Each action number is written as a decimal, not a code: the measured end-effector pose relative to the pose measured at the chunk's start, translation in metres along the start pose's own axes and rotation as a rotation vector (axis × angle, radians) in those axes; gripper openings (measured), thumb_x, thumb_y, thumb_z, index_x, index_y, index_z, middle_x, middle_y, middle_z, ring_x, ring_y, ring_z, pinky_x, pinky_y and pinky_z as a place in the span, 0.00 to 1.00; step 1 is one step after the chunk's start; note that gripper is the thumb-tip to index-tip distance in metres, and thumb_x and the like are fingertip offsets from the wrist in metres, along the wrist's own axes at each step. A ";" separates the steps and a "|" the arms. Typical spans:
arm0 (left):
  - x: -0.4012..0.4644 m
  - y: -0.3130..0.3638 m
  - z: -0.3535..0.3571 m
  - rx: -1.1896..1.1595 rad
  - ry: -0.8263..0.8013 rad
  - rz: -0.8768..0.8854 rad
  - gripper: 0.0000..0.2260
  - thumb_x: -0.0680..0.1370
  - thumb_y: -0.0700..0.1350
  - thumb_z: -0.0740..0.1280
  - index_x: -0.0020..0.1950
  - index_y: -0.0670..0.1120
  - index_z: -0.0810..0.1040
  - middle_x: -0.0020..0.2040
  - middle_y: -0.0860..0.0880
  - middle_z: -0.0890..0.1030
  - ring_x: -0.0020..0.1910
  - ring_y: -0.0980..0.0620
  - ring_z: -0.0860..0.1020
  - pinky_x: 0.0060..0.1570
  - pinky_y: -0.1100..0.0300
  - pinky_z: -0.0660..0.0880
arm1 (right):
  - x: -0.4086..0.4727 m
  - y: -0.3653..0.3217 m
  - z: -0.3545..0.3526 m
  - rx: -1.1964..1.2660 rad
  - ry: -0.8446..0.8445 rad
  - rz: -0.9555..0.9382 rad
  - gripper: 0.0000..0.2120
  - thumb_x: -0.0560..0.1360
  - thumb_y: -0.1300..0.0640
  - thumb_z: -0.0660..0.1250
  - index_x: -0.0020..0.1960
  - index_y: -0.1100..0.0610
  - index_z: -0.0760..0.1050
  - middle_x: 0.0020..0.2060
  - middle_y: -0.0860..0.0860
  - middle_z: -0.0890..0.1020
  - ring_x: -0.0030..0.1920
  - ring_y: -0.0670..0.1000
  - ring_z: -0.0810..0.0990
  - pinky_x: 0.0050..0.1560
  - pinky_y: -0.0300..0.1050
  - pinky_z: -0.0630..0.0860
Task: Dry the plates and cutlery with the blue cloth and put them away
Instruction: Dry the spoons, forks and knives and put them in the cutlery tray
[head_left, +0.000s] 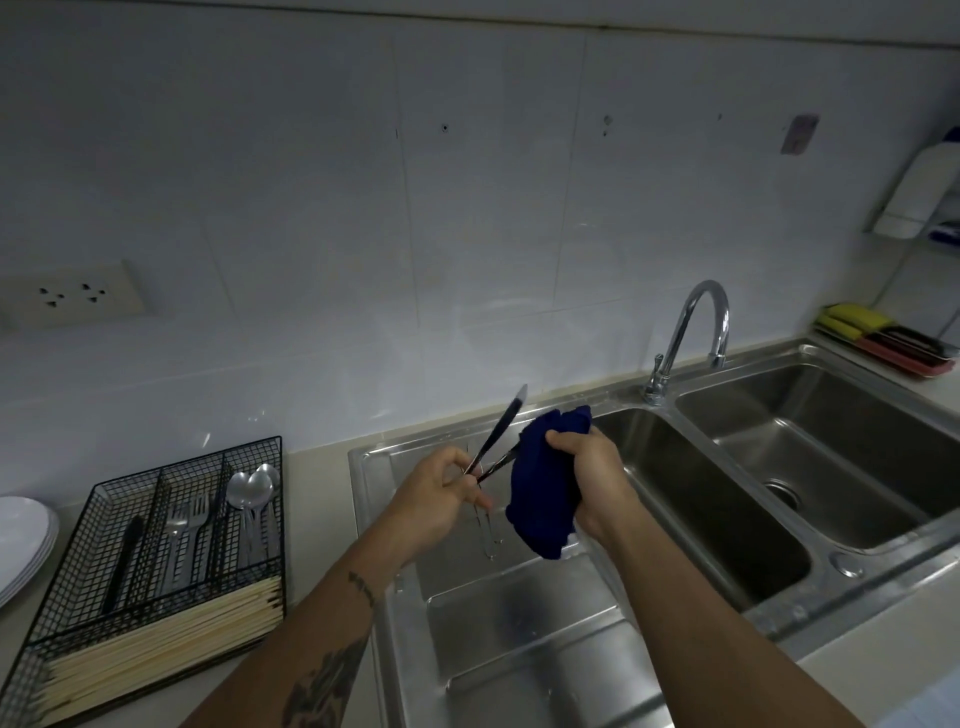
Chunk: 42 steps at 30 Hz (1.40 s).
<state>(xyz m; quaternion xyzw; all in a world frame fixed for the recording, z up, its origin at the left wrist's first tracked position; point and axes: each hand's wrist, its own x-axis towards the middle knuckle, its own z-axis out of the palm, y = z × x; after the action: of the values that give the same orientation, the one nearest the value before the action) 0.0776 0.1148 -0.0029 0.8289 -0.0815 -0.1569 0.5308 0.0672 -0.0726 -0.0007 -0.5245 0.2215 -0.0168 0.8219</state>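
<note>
Over the drainboard (519, 613), left hand (441, 499) pinches two knives (498, 436), right hand (597, 478) grips cloth (540, 499) around one blade.

Bare drainboard (519, 623) between organizer (156, 545) and basin (701, 493)

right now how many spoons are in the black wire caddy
3 spoons show by their bowls, all in the rightmost slot of the black wire caddy, bowls toward the wall. Their handles overlap, so another may be hidden underneath.
</note>
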 end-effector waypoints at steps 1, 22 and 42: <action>0.000 0.000 0.000 -0.022 -0.017 0.001 0.05 0.84 0.43 0.59 0.53 0.49 0.75 0.44 0.50 0.87 0.23 0.62 0.70 0.36 0.62 0.69 | -0.001 -0.001 0.002 0.003 -0.035 -0.008 0.16 0.75 0.66 0.68 0.60 0.55 0.75 0.54 0.59 0.84 0.54 0.63 0.83 0.53 0.60 0.81; 0.010 0.008 -0.029 0.024 -0.180 0.061 0.09 0.84 0.43 0.61 0.50 0.50 0.80 0.36 0.51 0.83 0.25 0.56 0.64 0.26 0.63 0.61 | 0.008 -0.025 0.021 0.190 -0.036 -0.142 0.22 0.72 0.71 0.70 0.63 0.58 0.75 0.52 0.58 0.85 0.51 0.60 0.84 0.53 0.60 0.81; 0.016 -0.010 -0.015 -0.010 0.115 0.080 0.13 0.84 0.40 0.55 0.53 0.50 0.79 0.36 0.51 0.80 0.32 0.55 0.75 0.36 0.62 0.74 | 0.007 -0.009 0.005 0.201 -0.023 0.108 0.17 0.78 0.64 0.67 0.66 0.62 0.74 0.58 0.60 0.83 0.59 0.62 0.81 0.60 0.60 0.78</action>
<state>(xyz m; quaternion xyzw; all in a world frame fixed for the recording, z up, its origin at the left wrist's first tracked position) 0.0980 0.1272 -0.0091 0.8300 -0.0830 -0.0883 0.5445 0.0770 -0.0745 0.0064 -0.4269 0.2371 0.0112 0.8726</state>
